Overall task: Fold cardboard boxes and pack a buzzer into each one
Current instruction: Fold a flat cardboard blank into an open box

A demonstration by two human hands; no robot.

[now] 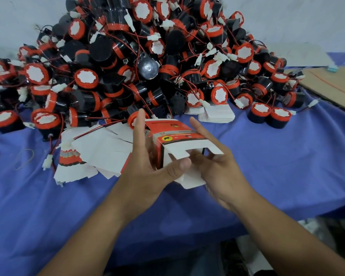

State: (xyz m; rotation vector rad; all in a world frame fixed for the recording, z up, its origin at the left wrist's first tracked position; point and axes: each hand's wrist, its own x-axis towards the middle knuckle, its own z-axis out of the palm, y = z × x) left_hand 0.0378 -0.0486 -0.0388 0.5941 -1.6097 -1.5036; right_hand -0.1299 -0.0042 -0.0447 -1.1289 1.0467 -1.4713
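Between both grips, above the bench [287,156], the box [173,136] is half-formed: the left grip [147,156] clamps its left wall, thumb across the near edge, and the right grip [217,170] seems to pinch the top flap at the open mouth. Box long axis runs away from the person, mouth facing them, flaps unfolded. Just beyond the left grip's fingertips lies the nearest buzzer [132,119] of the pile [147,56], so left looks the closer reach.
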